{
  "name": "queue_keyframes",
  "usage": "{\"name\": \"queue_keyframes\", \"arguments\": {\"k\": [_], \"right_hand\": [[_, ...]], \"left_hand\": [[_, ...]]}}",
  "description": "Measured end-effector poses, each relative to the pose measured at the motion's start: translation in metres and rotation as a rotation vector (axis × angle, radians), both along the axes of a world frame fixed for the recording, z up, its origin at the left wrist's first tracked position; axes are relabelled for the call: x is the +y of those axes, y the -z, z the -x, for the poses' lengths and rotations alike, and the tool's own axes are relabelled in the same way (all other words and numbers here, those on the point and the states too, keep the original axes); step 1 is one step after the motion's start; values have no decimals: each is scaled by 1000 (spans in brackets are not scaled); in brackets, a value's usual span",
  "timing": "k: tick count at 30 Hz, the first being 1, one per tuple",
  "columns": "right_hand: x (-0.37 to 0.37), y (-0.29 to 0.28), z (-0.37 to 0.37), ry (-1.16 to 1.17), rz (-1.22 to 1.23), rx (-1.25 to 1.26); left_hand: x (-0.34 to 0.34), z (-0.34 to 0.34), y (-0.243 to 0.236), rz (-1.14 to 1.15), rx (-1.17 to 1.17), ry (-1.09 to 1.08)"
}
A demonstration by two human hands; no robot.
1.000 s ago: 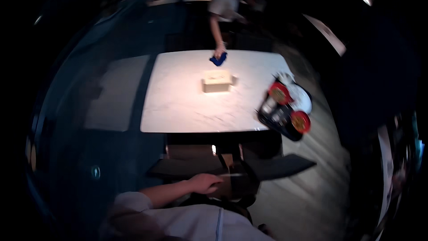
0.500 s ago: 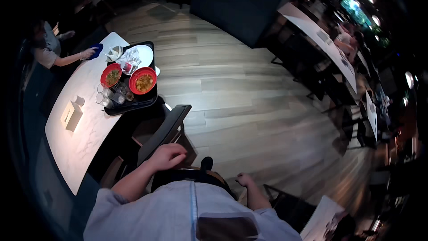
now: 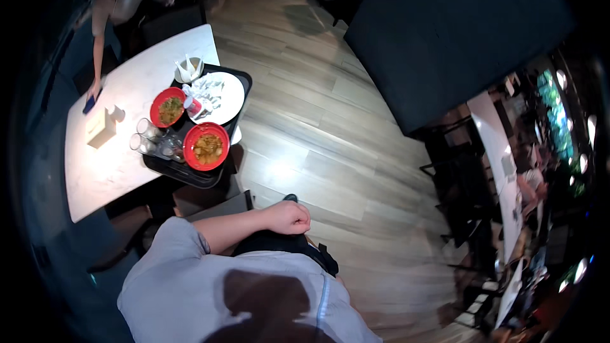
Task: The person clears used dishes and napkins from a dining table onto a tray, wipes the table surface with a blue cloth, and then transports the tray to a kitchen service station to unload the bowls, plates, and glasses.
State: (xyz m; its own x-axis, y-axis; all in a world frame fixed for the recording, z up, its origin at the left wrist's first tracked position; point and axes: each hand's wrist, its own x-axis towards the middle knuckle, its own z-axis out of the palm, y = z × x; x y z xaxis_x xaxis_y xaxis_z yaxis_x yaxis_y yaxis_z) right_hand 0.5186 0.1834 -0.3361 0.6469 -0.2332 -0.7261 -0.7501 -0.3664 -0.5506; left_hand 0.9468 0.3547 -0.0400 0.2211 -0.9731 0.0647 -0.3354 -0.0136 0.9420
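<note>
My left hand (image 3: 290, 217) is curled closed with no object visible in it, held before my waist. Only a sliver of my right hand or forearm (image 3: 338, 280) shows behind my body. Nearby, a black tray (image 3: 190, 178) overhangs the marble table (image 3: 127, 165), carrying two red bowls of food (image 3: 205, 147), a white plate (image 3: 230, 98) with crumpled paper (image 3: 206, 92), a pale bowl with spoons (image 3: 189, 70) and glasses (image 3: 143, 144). A tissue box (image 3: 101, 128) stands beside the tray.
Across the table, a co-worker (image 3: 117, 0) has a hand on a blue cloth (image 3: 90, 103). Chairs (image 3: 213, 209) line the near side. Wooden floor (image 3: 298, 101) runs right toward a dark partition (image 3: 451, 32) and long tables (image 3: 495, 152) with seated people (image 3: 528, 190).
My view has swung right from facing the table, which now lies at left. My left hand has shifted right across my waist. The co-worker's arm has reached down along the tabletop.
</note>
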Motion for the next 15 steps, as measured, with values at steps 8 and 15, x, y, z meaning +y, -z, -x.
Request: {"name": "queue_keyframes", "arguments": {"k": [8,15], "right_hand": [[-218,-121,-197,433,-105,257],[-330,5,-388,-565,-130,589]], "left_hand": [[-84,-108,15,-60,-32,-258],[-7,-122,39,-501,4,-722]]}}
